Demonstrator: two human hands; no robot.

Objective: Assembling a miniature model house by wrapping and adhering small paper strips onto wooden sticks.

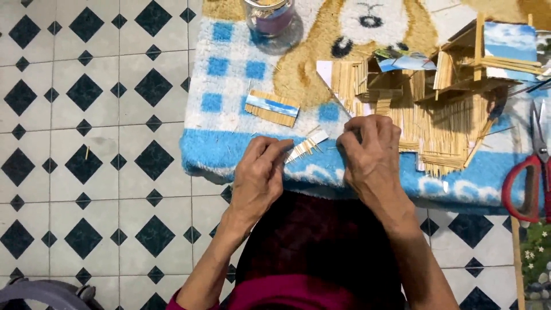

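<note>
My left hand point(259, 175) pinches the near end of a small strip of thin sticks glued to white paper point(307, 146), held just above a blue and white fluffy mat point(229, 143). My right hand point(372, 152) rests with curled fingers at the strip's far end, on the edge of a large panel of glued sticks point(442, 138); whether it grips anything is hidden. A small stick panel with a blue picture strip point(272, 107) lies on the mat to the left.
A model house of sticks and sky pictures point(476, 57) stands at the back right. Red-handled scissors point(531, 172) lie at the right edge. A glass jar point(270, 14) stands at the top. Black and white tiled floor point(86, 172) surrounds the mat.
</note>
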